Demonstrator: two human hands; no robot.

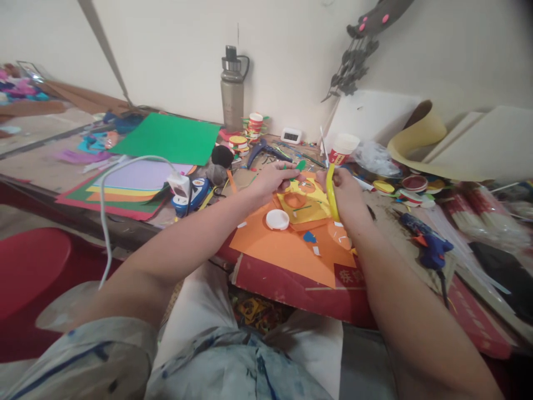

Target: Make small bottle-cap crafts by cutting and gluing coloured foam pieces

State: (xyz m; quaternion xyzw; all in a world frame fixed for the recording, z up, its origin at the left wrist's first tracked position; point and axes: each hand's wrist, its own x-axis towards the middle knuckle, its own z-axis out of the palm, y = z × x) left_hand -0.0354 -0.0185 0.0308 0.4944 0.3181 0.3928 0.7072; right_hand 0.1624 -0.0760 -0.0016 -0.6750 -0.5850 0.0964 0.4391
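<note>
My left hand (277,180) pinches a small green paper piece (300,165) above the orange sheet. My right hand (345,186) is closed round scissors with a yellow handle (332,194), and the blade points up and away from me. A gap separates the scissors from the green piece. Beneath both hands lie cut yellow sheets (314,213) on top of a large orange sheet (266,244). A white round lid (277,219) rests there, beside a small blue scrap (309,237) and white bits.
Left are a green sheet (166,139), stacked coloured sheets and a blue-and-white device (191,197). A grey bottle (232,91) and small clock (291,135) stand by the wall. On the right are a paper cup (343,149) and a blue glue gun (428,244).
</note>
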